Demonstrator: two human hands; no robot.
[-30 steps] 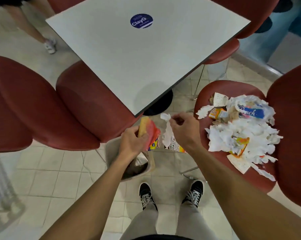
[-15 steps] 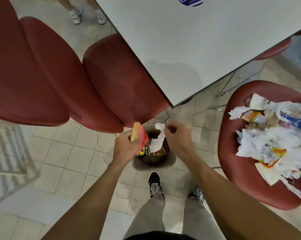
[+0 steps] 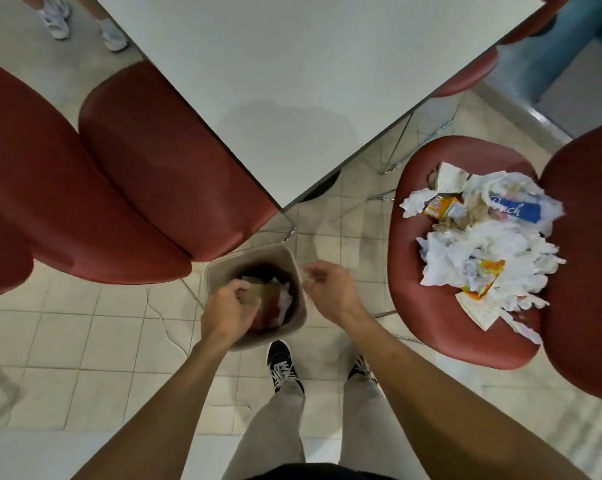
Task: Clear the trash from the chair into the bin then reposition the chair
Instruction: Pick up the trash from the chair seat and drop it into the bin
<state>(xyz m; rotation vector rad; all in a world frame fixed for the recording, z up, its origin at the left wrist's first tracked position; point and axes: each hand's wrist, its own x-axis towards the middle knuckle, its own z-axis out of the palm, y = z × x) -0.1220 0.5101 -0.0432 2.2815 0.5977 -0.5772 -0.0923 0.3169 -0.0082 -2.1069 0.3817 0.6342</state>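
Observation:
A beige bin [image 3: 251, 253] stands on the tiled floor just in front of my feet, with paper and wrappers inside. My left hand [image 3: 226, 311] is low over its mouth, fingers curled on a red and yellow packet [image 3: 270, 304] that points down into the bin. Beside the bin's right rim, my right hand [image 3: 330, 289] hovers with loosely curled fingers and holds nothing. To the right, a red chair [image 3: 417, 306] carries a pile of trash [image 3: 483, 261]: torn white paper, a blue-labelled wrapper [image 3: 514, 209] and a small orange carton [image 3: 441, 207].
A white table [image 3: 327, 81] juts in from the top, its corner just beyond the bin. Two red chairs [image 3: 154, 168] crowd the left side. My shoes [image 3: 282, 368] stand right behind the bin. Another person's shoes [image 3: 57, 22] show at top left.
My left hand has dropped with the packet into the bin's mouth. My right hand has let go of the white paper, which now lies in the bin, and has moved right of the rim.

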